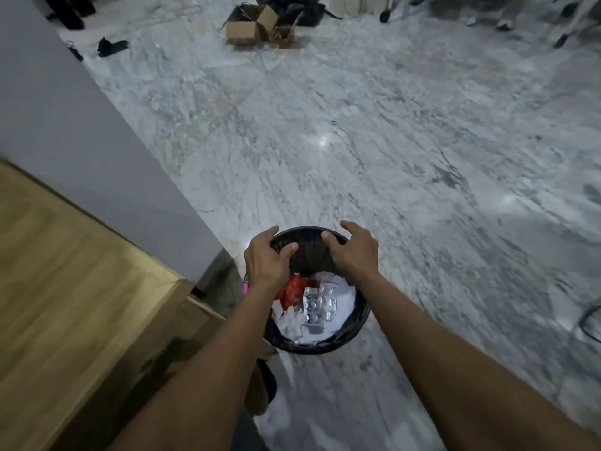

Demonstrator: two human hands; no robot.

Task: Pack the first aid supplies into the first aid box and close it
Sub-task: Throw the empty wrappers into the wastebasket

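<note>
Both my hands hover over a black round waste bin (359, 323) standing on the marble floor. My left hand (267, 255) is above the bin's far left rim, fingers spread, holding nothing. My right hand (354, 247) is above the far right rim, fingers curled and apart, also with nothing in it. Inside the bin lie white paper scraps (341, 305), a crumpled clear plastic wrapper (318, 304) and a red wrapper (294, 288). No first aid box or supplies are in view.
A wooden table top (65, 271) fills the lower left, with a grey wall (65, 125) behind it. Open cardboard boxes (250, 26) and dark bags lie on the floor far ahead. A pink object (246, 287) shows beside the bin.
</note>
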